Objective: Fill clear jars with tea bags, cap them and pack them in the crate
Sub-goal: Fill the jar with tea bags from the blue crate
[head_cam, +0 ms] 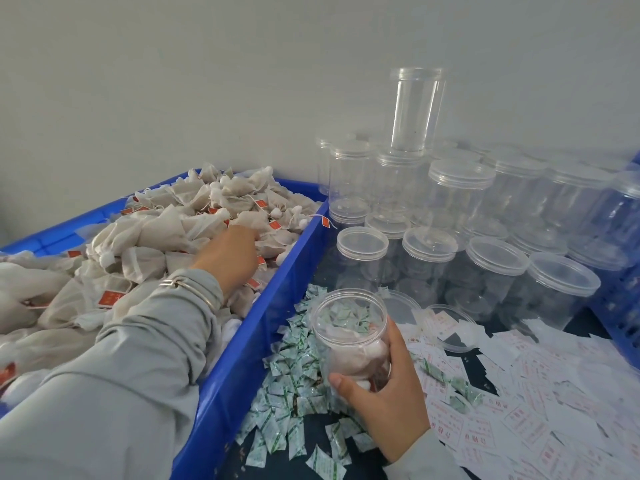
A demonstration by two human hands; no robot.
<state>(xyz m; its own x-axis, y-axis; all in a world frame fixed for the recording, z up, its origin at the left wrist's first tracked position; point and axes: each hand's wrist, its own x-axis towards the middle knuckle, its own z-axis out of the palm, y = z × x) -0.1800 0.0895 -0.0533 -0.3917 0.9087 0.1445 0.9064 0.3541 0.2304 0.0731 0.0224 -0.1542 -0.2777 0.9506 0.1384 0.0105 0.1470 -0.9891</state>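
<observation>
Fingers of the right hand [384, 386] grip one open jar [349, 336] holding a few tea bags; left hand [230, 256], fingers buried, grip unclear, reaches into one blue bin [273, 296] of tea bags [166, 230].

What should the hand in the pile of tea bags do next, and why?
Probably pinch a tea bag and carry it to the open jar. The left hand is reaching into the tea bags in the blue bin, and the right hand holds the jar uncapped, only partly filled.
</observation>
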